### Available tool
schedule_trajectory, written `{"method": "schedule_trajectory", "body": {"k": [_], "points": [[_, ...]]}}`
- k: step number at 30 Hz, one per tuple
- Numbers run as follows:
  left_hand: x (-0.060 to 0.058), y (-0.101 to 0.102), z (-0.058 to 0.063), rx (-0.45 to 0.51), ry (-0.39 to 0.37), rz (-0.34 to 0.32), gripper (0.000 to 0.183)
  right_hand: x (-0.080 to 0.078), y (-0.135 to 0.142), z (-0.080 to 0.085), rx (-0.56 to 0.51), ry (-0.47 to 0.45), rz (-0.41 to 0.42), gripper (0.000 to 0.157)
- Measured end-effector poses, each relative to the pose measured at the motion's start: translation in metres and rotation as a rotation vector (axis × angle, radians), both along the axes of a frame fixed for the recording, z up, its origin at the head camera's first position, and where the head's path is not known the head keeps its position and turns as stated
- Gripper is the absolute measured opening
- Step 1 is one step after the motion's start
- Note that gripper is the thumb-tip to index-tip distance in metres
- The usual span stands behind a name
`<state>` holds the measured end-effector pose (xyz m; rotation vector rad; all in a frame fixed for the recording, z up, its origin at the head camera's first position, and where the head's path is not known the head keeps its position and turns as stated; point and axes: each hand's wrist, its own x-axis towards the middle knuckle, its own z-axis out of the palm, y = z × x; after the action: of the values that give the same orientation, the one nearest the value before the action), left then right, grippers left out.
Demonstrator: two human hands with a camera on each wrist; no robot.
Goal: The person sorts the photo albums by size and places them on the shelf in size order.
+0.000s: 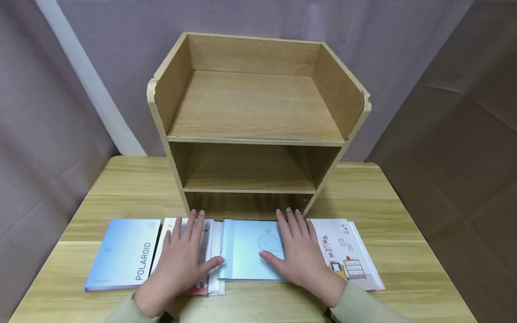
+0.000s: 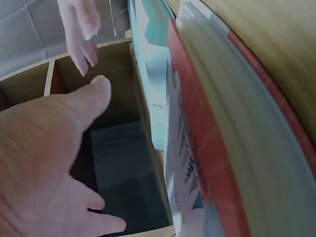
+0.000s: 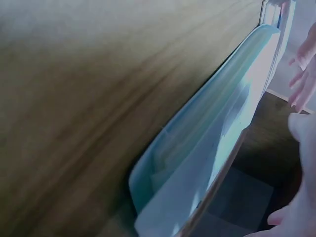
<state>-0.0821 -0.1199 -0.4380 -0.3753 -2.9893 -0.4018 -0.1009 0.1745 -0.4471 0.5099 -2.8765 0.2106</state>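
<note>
On the bench (image 1: 404, 264), before the wooden shelf (image 1: 258, 107), we observe a pale-blue book (image 1: 244, 258) with a round line drawing (image 1: 269, 242), lying flat between the POLAROID book (image 1: 121, 253) and an illustrated white book (image 1: 351, 249). We note the left hand (image 1: 181, 258) and right hand (image 1: 300, 258) palm-down above the bench, fingers extended, thumbs angled inward.
</note>
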Motion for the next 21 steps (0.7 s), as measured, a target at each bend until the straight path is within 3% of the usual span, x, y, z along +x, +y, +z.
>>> {"method": "schedule_trajectory", "body": {"k": [7, 13, 21], "points": [[-0.001, 0.002, 0.001, 0.151, 0.037, -0.044, 0.12, 0.003, -0.002, 0.006, -0.26, -0.053, 0.014, 0.106], [-0.001, 0.009, 0.003, 0.296, -0.016, -0.017, 0.123, 0.007, -0.002, 0.007, -0.465, -0.163, -0.049, 0.101], [-0.002, 0.02, 0.004, 0.418, -0.142, -0.001, 0.126, 0.008, 0.004, 0.0, -0.614, -0.279, -0.134, 0.102]]}}
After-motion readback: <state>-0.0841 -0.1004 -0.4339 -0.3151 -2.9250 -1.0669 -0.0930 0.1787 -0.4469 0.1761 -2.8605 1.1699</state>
